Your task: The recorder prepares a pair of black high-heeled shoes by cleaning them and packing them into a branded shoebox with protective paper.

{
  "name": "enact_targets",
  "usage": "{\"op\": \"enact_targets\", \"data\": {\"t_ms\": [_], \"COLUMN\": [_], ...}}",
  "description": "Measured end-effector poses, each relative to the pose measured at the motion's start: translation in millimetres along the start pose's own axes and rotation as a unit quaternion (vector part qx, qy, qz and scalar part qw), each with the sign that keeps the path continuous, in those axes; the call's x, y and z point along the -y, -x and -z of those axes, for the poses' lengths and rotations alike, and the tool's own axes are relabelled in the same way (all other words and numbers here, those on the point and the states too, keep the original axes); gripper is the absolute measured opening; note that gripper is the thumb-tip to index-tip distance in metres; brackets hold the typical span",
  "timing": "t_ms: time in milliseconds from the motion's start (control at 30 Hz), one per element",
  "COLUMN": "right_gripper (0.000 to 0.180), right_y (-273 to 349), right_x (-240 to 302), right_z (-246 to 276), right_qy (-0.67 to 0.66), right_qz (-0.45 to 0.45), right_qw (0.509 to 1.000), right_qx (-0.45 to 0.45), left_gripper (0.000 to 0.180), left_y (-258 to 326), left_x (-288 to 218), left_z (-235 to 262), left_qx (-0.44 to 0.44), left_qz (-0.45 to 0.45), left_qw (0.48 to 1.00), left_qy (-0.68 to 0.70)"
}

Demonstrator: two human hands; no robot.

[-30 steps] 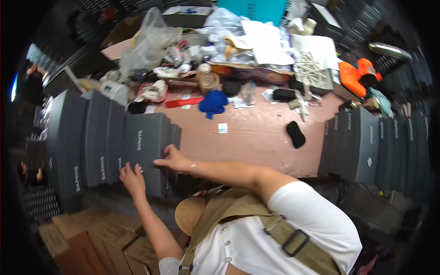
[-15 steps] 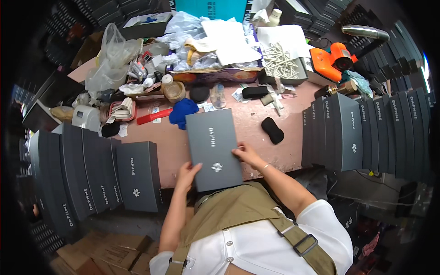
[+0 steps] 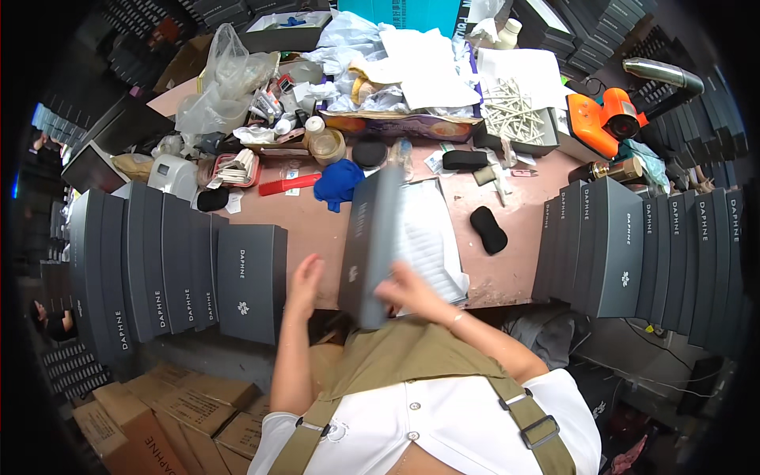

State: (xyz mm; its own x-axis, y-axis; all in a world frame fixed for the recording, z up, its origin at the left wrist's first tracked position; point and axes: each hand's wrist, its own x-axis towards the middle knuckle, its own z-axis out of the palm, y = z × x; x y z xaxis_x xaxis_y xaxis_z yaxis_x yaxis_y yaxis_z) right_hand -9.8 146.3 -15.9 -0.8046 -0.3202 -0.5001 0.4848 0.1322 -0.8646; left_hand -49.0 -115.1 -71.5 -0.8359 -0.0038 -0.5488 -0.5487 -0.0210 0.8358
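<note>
A dark grey shoebox lid (image 3: 366, 237), smeared by motion, stands tilted on edge in front of me. My right hand (image 3: 405, 286) grips it low on its right side. To the right of the lid, the shoebox beneath shows white quilted wrapping paper (image 3: 427, 241) inside; the lid hides its left part. My left hand (image 3: 305, 279) is apart from the lid, just to its left, with fingers held out and nothing in them. Beyond the lid lies a crumpled blue cloth (image 3: 339, 184). A black peanut-shaped pad (image 3: 488, 229) rests on the table to the right.
Dark grey shoeboxes stand in rows at the left (image 3: 252, 277) and right (image 3: 613, 253) of the pink table (image 3: 514, 273). Along the back are a tray of crumpled paper (image 3: 396, 125), a box of white sticks (image 3: 513, 111), an orange device (image 3: 590, 127) and a red-handled tool (image 3: 289, 186).
The lid has swung up from lying flat and leans left, baring the white paper. My left hand has come off the box. The whole view has shifted slightly.
</note>
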Motion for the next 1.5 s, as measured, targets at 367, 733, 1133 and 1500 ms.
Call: {"op": "enact_targets", "data": {"t_ms": [367,733,1133,1500], "right_gripper": [0.026,0.038,0.084,0.075], "right_y": [11.8,4.6,-20.5,-16.9], "right_x": [-48.4,76.6,-109.8,-49.6], "right_z": [106.3,-52.5,38.4,67.8], "right_qy": [0.418,0.168,0.453,-0.142], "right_qz": [-0.051,0.287,0.086,0.079], "right_qw": [0.875,0.925,0.873,0.979], "right_qx": [-0.239,0.186,-0.161,0.122], "left_gripper": [0.031,0.061,0.064,0.052], "left_y": [48.6,35.2,-42.3,-83.5], "left_x": [-56.8,54.4,66.3,27.4], "left_z": [-14.8,-166.2,-133.0,-81.9], "left_qx": [-0.016,0.260,0.000,0.138], "left_qz": [-0.261,-0.462,-0.107,-0.170], "left_qw": [0.921,0.791,0.974,0.931], "left_qy": [-0.288,-0.305,-0.200,-0.293]}}
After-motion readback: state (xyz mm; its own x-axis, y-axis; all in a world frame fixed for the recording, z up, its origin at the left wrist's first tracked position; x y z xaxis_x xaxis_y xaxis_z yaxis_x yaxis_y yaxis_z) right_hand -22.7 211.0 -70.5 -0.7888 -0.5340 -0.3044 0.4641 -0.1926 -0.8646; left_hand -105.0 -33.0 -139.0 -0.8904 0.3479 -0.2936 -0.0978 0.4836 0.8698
